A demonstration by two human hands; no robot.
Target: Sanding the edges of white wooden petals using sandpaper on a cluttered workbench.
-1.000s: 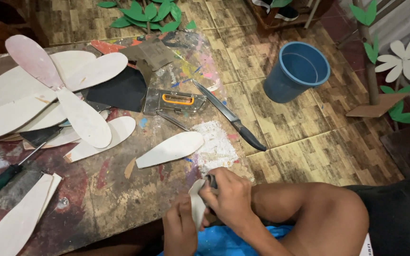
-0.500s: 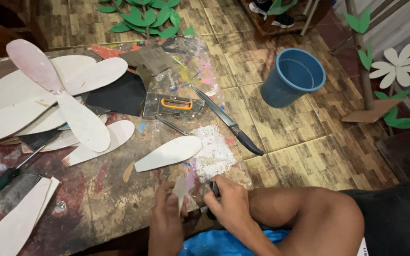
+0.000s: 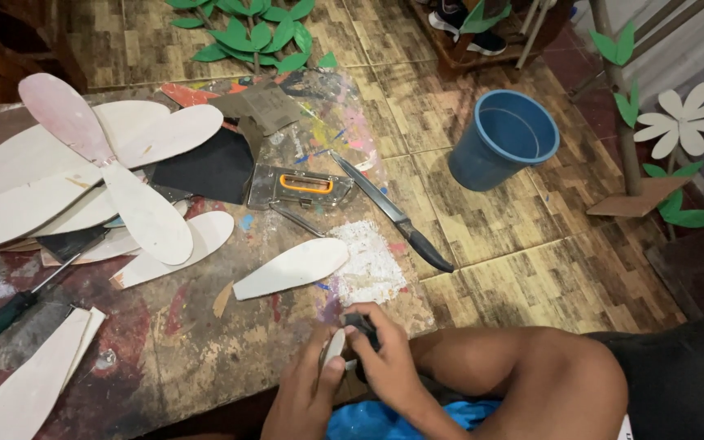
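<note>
At the near edge of the tabletop (image 3: 205,358) the person sits with a bare knee up, both hands working close together just past the edge. The left hand (image 3: 307,399) pinches a small white petal (image 3: 334,346) upright between thumb and fingers. The right hand (image 3: 385,358) is closed around a small dark tool (image 3: 360,322) pressed against the petal; I cannot tell what kind of tool it is.

The likeliest slip, as I judge it, is at that pinch: the left thumb lies right beside where the tool meets the thin petal, so a push that skids off could catch a finger, or crease or tear the piece. The work is also held in the air over the lap, not braced on the tabletop, so the petal could bend or drop.

A long knife (image 3: 393,213) lies with its dark handle toward the right edge, near enough that an elbow could knock it to the floor (image 3: 531,244). A stapler (image 3: 299,186) with an orange grip lies just beside it.

The tabletop is worn, stained red and flecked with paint, with a white patch (image 3: 368,265) near the hands. A loose white petal (image 3: 291,269) lies beside that patch. At the left edge big petals (image 3: 83,175) overlap in a fan, and a screwdriver (image 3: 10,310) lies near them.

Beyond, the floor is wood-patterned tile. A blue bucket (image 3: 505,138) stands off the right edge, green leaves (image 3: 246,33) lie past the far edge, and a white flower (image 3: 682,118) stands at the far right.
</note>
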